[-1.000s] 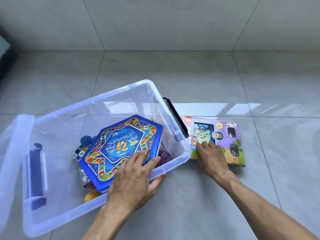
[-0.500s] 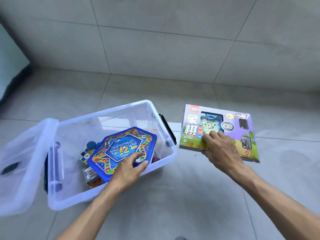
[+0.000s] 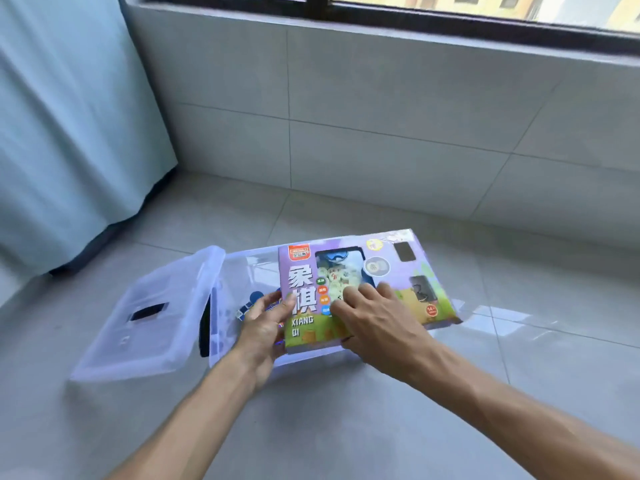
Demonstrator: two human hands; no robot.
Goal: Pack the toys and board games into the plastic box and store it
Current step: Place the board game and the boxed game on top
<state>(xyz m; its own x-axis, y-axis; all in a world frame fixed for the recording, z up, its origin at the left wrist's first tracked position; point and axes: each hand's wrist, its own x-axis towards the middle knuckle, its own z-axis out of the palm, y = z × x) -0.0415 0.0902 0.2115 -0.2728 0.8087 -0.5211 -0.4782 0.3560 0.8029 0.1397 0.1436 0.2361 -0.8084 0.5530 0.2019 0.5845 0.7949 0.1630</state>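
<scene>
Left hand pinches the xiangqi box at its 9 o'clock edge; right hand grips 6 o'clock, over the plastic box.

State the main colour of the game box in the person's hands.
The game box is mostly purple, green along its bottom; head view.

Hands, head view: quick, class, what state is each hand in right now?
Left hand: grips the left edge of the game box, thumb on top.
Right hand: holds the game box, fingers spread on its top.
</scene>
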